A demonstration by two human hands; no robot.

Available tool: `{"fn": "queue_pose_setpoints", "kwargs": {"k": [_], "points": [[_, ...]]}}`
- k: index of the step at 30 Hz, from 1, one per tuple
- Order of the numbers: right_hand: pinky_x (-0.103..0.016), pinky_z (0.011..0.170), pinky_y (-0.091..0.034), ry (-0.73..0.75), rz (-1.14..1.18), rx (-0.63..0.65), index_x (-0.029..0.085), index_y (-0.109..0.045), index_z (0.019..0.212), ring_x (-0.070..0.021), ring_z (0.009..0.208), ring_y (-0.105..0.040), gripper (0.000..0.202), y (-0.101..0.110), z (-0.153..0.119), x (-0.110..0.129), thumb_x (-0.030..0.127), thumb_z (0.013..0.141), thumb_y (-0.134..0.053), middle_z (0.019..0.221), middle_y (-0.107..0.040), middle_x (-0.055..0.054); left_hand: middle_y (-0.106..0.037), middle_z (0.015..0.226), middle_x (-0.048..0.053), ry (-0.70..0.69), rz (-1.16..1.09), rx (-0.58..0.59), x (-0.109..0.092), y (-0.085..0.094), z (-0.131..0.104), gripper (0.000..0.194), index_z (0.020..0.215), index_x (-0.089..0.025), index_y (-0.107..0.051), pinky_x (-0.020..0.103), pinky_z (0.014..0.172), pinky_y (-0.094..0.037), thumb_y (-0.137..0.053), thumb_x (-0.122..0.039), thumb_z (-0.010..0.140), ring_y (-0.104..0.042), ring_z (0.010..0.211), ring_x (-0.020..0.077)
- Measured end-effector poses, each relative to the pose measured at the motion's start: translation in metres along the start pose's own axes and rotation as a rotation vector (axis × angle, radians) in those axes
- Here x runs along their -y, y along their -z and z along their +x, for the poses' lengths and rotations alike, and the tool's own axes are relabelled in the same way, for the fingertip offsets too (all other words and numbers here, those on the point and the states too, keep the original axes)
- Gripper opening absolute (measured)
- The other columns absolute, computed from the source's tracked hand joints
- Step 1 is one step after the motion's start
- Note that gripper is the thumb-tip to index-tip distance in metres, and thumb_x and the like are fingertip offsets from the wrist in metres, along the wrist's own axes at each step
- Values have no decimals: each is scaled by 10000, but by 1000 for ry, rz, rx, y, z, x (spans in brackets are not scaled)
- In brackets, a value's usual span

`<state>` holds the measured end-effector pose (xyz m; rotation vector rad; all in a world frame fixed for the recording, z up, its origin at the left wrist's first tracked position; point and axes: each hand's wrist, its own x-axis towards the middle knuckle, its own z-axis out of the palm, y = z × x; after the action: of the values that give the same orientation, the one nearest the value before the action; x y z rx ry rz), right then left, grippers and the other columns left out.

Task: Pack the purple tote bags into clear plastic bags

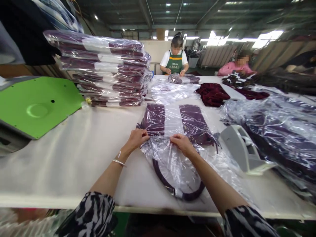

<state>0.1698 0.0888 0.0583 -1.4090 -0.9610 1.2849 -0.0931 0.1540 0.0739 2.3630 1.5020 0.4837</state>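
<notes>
A folded dark purple garment point(194, 123) with a white strip point(172, 121) down its middle lies in a clear plastic bag point(165, 161) on the white table. My left hand point(138, 137) pinches the bag at the garment's near left corner. Near the lower end of the white strip, my right hand point(182, 144) has its fingers closed on the plastic. Between my forearms, a dark curved band point(161, 177) shows through the bag's near part, with a small pale piece at its lowest point.
Bagged purple garments point(111, 65) are stacked at the back left, beside a green machine panel point(39, 105). A grey-white dispenser point(244, 149) and more bagged items point(278, 121) lie right. Two people work across the white table point(86, 148), near dark red cloth point(212, 93).
</notes>
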Motion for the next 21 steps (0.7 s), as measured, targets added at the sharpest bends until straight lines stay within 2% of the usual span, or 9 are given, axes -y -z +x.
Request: {"fn": "queue_pose_setpoints", "kwargs": {"k": [4, 9, 13, 17, 21], "points": [[-224, 505, -426, 0, -84, -14, 203, -654, 737, -124, 563, -580, 238, 6, 5, 9, 379, 609, -752, 646, -661, 24, -742, 835, 29, 20, 89, -24, -9, 4, -5, 174, 807, -219, -716, 353, 850, -416, -591, -306, 891, -645, 876, 226], [-230, 504, -468, 28, -132, 34, 204, -664, 723, -137, 578, -611, 185, 6, 8, 18, 365, 649, -715, 658, -679, 4, -753, 922, 35, -13, 61, -78, -33, 3, -4, 248, 946, -243, -740, 386, 897, -403, -640, -465, 901, -635, 933, 250], [-217, 499, -486, 4, -126, 55, 187, -688, 722, -141, 598, -632, 195, 6, 10, 28, 377, 688, -715, 688, -709, -22, -764, 981, 27, -91, 10, -19, -52, -3, 7, 228, 966, -249, -751, 374, 883, -388, -654, -444, 899, -636, 965, 244], [-209, 500, -507, -59, -106, 61, 185, -686, 709, -133, 603, -627, 175, 10, 11, 37, 357, 721, -716, 726, -723, -34, -762, 864, 2, -40, -108, 41, -53, -13, 20, 172, 813, -217, -728, 319, 807, -397, -622, -319, 902, -656, 853, 196], [-200, 486, -503, -140, -79, 62, 186, -653, 724, -116, 569, -605, 190, 13, 12, 39, 360, 737, -730, 718, -713, -29, -757, 835, -11, -6, -203, 51, -47, -20, 25, 163, 795, -208, -711, 278, 742, -391, -619, -303, 891, -660, 792, 165]]}}
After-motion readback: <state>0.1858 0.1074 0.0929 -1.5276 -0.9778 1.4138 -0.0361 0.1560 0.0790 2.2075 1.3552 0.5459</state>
